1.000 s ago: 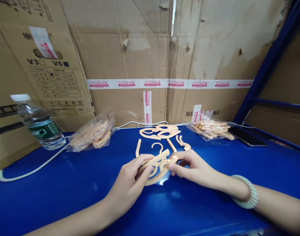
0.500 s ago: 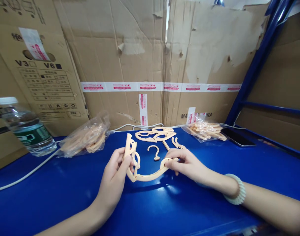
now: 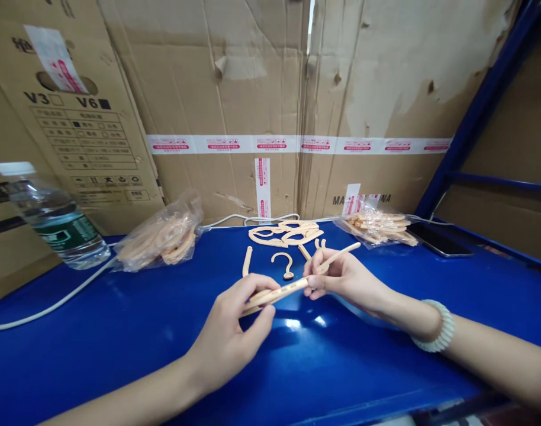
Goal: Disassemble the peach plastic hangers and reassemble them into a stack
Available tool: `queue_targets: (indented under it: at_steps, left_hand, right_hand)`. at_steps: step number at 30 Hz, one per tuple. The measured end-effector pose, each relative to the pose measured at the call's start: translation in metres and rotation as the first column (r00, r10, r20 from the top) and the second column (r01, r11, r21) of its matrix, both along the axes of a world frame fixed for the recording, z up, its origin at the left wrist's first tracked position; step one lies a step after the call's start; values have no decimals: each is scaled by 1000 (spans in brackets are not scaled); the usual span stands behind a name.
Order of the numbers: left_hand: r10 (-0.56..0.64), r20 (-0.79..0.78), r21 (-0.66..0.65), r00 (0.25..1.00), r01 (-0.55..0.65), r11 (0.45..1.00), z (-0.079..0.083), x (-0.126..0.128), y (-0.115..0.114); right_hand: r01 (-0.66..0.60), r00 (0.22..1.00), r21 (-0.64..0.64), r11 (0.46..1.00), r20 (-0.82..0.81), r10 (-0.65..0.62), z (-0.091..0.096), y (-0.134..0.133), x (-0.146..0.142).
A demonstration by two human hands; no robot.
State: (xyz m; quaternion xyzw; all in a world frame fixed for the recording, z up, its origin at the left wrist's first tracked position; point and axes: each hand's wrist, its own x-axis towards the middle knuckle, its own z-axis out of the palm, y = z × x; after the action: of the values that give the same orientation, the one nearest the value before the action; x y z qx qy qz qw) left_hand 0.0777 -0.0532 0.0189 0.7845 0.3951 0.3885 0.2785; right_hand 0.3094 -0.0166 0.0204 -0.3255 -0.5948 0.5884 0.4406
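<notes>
Both of my hands hold pale wood-coloured parts of a folding clothes hanger (image 3: 292, 288) above the blue table, seen edge-on with slots along the upper edge. My left hand (image 3: 228, 331) grips its left part between thumb and fingers. My right hand (image 3: 348, 278) is closed at its right end, fingertips pinching there. A thin strip (image 3: 347, 251) sticks out up and right from the right fingers; whether it joins the hanger is hidden. Just beyond lie a loose hanger hook (image 3: 289, 266) and a straight strip (image 3: 247, 261).
Flat curved hanger pieces (image 3: 283, 234) lie farther back on the blue table (image 3: 164, 349). Bagged pieces sit left (image 3: 159, 239) and right (image 3: 377, 228). A water bottle (image 3: 60, 225) stands at left, a phone (image 3: 439, 239) lies at right. Cardboard (image 3: 208, 106) walls the back.
The hanger parts have turned from face-on to edge-on and come together between my hands. My left hand has rolled over and moved slightly right. The straight strip beyond it is now visible.
</notes>
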Motion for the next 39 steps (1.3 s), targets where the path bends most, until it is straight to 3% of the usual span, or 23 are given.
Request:
queue_targets:
  at_steps: [4, 9, 15, 19, 22, 26, 35, 39]
  left_hand:
    - [-88, -104, 71, 991, 96, 993, 0, -2, 0]
    - [-103, -162, 66, 981, 115, 991, 3, -5, 4]
    - [-201, -126, -78, 972, 192, 978, 3, -2, 6]
    - [-196, -74, -197, 978, 179, 964, -3, 2, 4]
    - [-244, -70, -273, 967, 217, 937, -6, 3, 3]
    - [-298, -134, -270, 945, 255, 929, -3, 3, 4]
    - [-280, -270, -87, 921, 266, 960, 2, 4, 4]
    - [-275, -320, -52, 907, 273, 961, 0, 4, 5]
  right_hand:
    - [-51, 999, 48, 998, -9, 51, -3, -2, -1]
    - [-84, 996, 169, 982, 24, 81, -6, 1, 0]
    - [-184, 982, 263, 947, 88, 166, -12, -3, -2]
    - [-197, 972, 365, 910, 190, 134, -11, -12, -4]
    - [-210, 946, 515, 831, 322, 39, -7, -15, -4]
    - [-232, 929, 685, 691, 367, -52, -6, -15, -3]
    - [-313, 883, 787, 531, 447, -143, -8, -16, 2]
    - [-361, 850, 831, 423, 480, -218, -11, -15, 4]
